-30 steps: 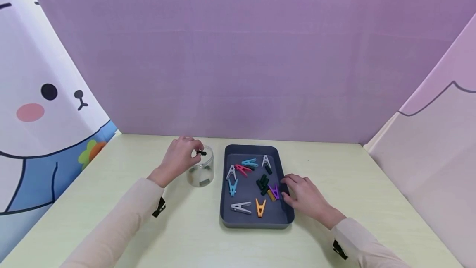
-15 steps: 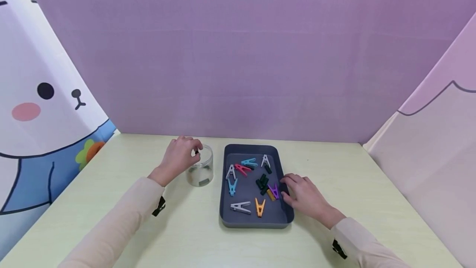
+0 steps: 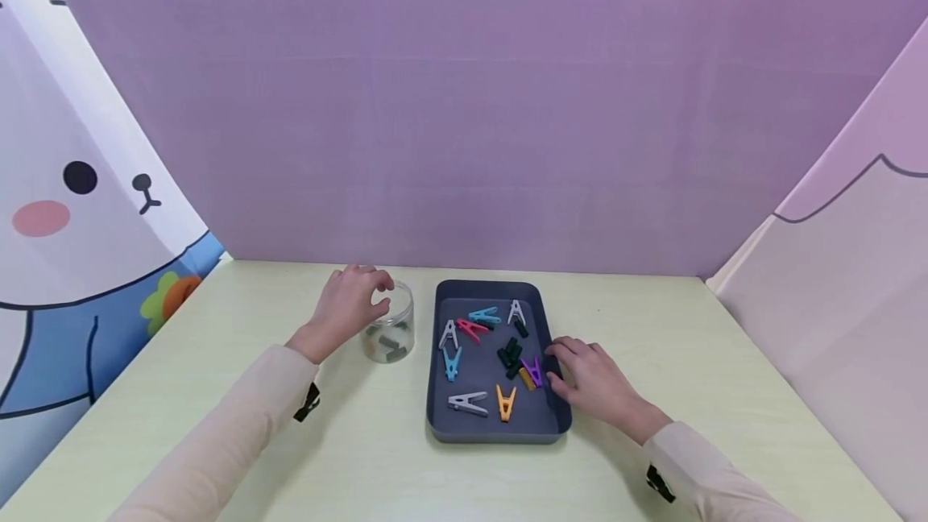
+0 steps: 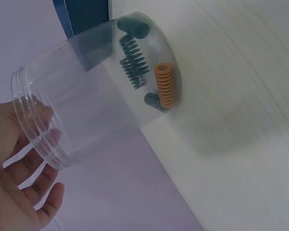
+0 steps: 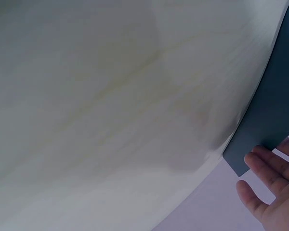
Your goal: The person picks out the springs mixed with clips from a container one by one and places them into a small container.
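beside jar (image 3: pixel 395 345), tray (image 3: pixel 500 434) of clips (image 3: pixel 506 404), perhaps touching right hand (image 3: pixel 593 379).

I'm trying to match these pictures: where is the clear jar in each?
Head: the clear jar stands left of the dark tray.
Left wrist: the clear jar fills much of the upper left, looking tilted.
Right wrist: not in it.
Shared landmark: the dark tray, in all three.
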A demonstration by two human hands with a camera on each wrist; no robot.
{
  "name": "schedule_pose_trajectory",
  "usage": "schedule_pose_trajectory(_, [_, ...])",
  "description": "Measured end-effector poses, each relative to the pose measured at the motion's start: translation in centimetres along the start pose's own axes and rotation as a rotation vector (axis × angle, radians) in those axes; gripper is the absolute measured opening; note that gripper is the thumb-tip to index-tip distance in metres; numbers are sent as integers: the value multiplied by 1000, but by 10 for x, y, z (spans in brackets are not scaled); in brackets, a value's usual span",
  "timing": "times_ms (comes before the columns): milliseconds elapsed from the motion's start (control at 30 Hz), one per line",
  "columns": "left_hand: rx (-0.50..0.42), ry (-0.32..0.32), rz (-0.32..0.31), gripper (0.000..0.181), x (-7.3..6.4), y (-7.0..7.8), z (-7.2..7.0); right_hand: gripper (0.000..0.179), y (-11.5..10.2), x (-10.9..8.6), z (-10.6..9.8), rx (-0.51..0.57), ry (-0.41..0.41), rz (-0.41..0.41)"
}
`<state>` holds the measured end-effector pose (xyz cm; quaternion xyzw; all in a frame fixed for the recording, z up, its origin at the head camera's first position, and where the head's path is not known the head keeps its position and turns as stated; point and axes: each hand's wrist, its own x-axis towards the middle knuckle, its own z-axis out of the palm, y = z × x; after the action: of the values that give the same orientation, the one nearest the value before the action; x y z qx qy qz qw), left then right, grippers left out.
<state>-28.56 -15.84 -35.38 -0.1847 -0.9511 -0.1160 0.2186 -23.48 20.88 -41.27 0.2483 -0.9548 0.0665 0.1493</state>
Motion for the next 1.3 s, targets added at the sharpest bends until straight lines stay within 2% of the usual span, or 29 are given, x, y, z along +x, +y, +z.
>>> schedule_pose_trajectory(200, [9,34,31,19,1,4,-2,33,0,0,0,5,6,6])
schedule_pose_trajectory(567, [-4,70,120,17,6,25,0,32,-1,0,0,-6,25,-2])
schedule_pose_trajectory(700, [0,35,141,18,7,37,3,32,-1,0,2,-12,25,-7])
schedule_pose_trajectory(933, [-19,-66,169,20,7,58,12,32,0,1,2,-9,25,-10])
schedule_pose_trajectory(1300, [-17,-215,242,22,5,88,33,32,0,0,1,-9,37,-14])
